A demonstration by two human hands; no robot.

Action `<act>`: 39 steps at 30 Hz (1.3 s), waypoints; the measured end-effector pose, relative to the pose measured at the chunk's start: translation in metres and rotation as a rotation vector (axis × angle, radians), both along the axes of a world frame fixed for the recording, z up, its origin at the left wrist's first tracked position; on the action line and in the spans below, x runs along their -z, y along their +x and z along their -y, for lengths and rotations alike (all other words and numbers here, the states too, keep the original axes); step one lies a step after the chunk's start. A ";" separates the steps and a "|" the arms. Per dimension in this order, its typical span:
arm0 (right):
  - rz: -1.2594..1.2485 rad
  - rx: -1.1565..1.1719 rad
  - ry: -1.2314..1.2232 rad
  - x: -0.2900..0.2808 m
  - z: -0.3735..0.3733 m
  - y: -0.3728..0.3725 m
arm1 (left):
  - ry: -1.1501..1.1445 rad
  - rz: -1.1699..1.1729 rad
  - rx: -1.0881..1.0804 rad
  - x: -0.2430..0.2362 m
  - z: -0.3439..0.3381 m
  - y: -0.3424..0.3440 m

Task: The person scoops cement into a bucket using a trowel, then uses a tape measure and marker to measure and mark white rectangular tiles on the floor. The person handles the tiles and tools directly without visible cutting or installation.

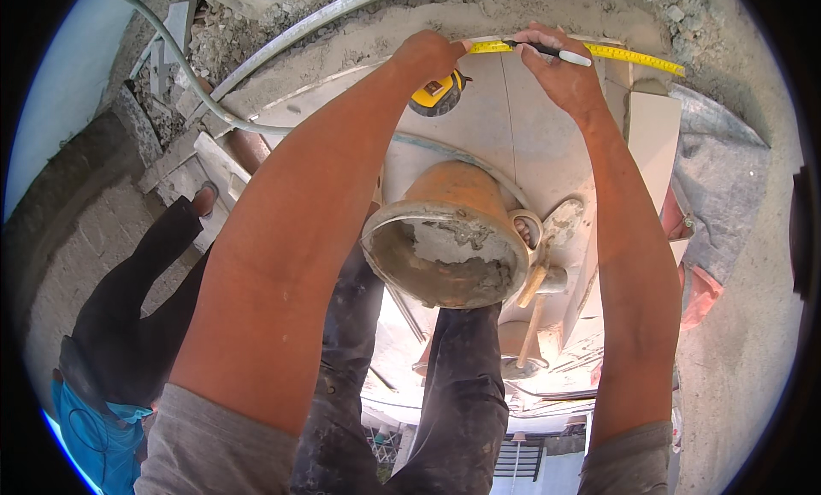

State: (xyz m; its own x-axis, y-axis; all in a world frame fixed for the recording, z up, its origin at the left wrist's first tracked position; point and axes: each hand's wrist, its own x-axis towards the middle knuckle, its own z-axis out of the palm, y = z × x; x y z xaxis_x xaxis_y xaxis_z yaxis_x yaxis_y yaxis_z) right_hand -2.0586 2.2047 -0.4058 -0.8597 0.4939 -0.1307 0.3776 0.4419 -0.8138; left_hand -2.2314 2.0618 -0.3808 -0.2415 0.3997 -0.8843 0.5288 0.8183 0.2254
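Both my arms reach to the far edge of a pale slab, where a yellow tape measure blade is stretched out. My left hand is closed on the blade's left part. Just below it sits the yellow and black tape case. My right hand pinches a black and white marker. The marker lies across the blade with its dark tip toward the left, and the fingers of this hand are also at the tape. A thin dark line runs down the slab between my hands.
A mortar-smeared orange bucket stands before my legs, with a trowel and tape roll beside it. A grey hose curves across the left. Rubble borders the far edge. At left is another person in black trousers.
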 end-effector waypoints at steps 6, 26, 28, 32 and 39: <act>0.069 0.153 -0.214 -0.028 0.006 0.006 | -0.003 -0.020 0.005 0.002 0.000 0.001; 0.717 0.533 -0.708 -0.352 0.302 0.295 | 0.177 0.292 -0.335 -0.048 0.025 0.000; 0.583 0.516 -0.639 -0.367 0.321 0.297 | 0.157 0.313 -0.390 -0.077 0.030 0.001; 0.496 0.412 -0.359 -0.366 0.333 0.285 | 0.144 0.346 -0.369 -0.134 0.062 0.019; 0.543 0.357 -0.405 -0.370 0.318 0.267 | 0.067 0.337 -0.455 -0.243 0.179 0.066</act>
State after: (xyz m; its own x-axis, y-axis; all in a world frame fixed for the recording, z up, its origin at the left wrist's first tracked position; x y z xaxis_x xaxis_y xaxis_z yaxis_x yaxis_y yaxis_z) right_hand -1.7918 1.8872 -0.0357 -0.4205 0.5534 -0.7190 0.8345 -0.0750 -0.5458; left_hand -2.1656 1.8831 -0.1376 -0.1110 0.3796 -0.9185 0.0164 0.9247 0.3802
